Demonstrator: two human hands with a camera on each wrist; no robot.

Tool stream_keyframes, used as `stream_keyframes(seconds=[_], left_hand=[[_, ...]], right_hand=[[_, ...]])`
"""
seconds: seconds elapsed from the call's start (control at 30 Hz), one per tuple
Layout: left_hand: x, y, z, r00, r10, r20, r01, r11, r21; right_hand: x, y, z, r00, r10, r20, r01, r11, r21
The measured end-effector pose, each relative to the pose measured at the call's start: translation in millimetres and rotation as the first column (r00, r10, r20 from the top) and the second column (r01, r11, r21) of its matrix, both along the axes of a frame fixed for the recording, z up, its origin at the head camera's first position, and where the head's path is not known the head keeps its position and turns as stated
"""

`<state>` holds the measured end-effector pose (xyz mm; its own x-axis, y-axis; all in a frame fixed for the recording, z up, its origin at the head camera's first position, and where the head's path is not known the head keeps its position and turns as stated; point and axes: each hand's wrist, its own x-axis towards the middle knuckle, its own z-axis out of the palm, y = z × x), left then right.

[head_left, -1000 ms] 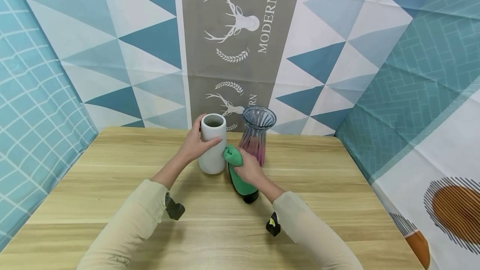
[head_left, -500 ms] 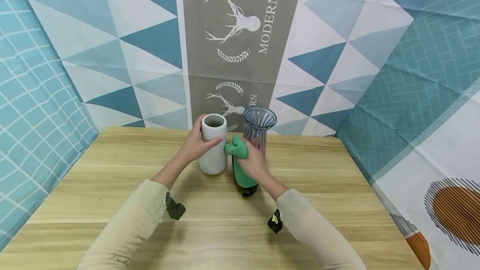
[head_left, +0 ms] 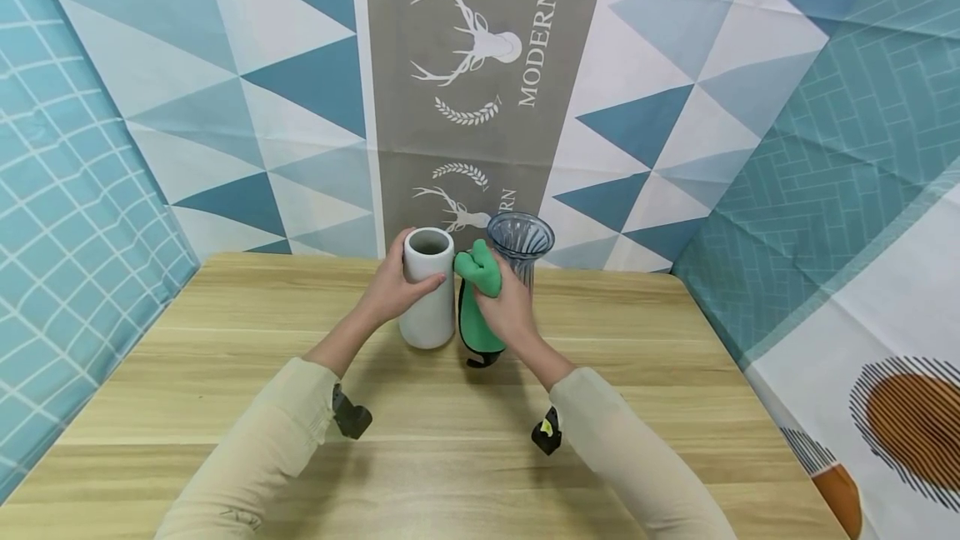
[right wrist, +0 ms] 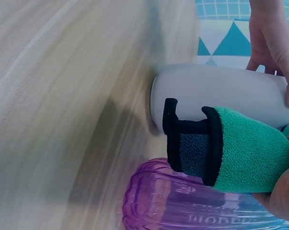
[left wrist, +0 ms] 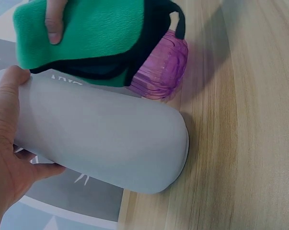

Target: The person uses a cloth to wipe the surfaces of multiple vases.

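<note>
A white cylindrical vase stands upright towards the back of the table. My left hand grips it near the top, with the thumb across its front. In my right hand is a bunched green cloth with black edging, held beside the vase's right side; its lower end and a black loop hang down. Behind that hand stands a ribbed glass vase, blue-grey at the flared rim. Its purple base shows in the left wrist view, partly covered by the cloth.
The wooden table reaches back to a patterned cloth backdrop right behind the vases. A blue tiled-pattern sheet hangs along the left side. Dark wrist camera mounts stick out below both sleeves.
My right hand has moved the green cloth up and away from me along the white vase's side, first shifting a little right, then back left. My left hand keeps its grip; both vases stay put.
</note>
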<state>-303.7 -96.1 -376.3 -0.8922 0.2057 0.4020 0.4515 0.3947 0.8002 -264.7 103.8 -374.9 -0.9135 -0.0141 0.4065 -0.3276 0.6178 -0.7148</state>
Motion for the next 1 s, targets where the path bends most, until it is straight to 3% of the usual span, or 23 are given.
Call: stream_keyframes(seconds=[0.2, 0.43, 0.6, 1.0], left_hand=[[0.3, 0, -0.2, 1.0, -0.004, -0.005, 0.004, 1.0, 0.005], [0.0, 0, 0.7, 1.0, -0.02, -0.011, 0.02, 1.0, 0.014], [-0.3, 0, 1.3, 1.0, -0.021, -0.001, 0.021, 1.0, 0.01], [0.2, 0, 0.0, 0.999, -0.006, 0.035, 0.006, 1.0, 0.012]], right_hand=[[-0.5, -4, 3.0, 1.0, -0.003, 0.016, 0.003, 0.999, 0.032], [0.2, -7, -2.1, 0.995, 0.079, 0.062, -0.085, 0.993, 0.087], [2.6, -6, -8.0, 0.991, 0.088, 0.102, -0.1, 0.988, 0.117], [5.8, 1, -26.5, 0.952, 0.129, 0.278, -0.189, 0.961, 0.202]])
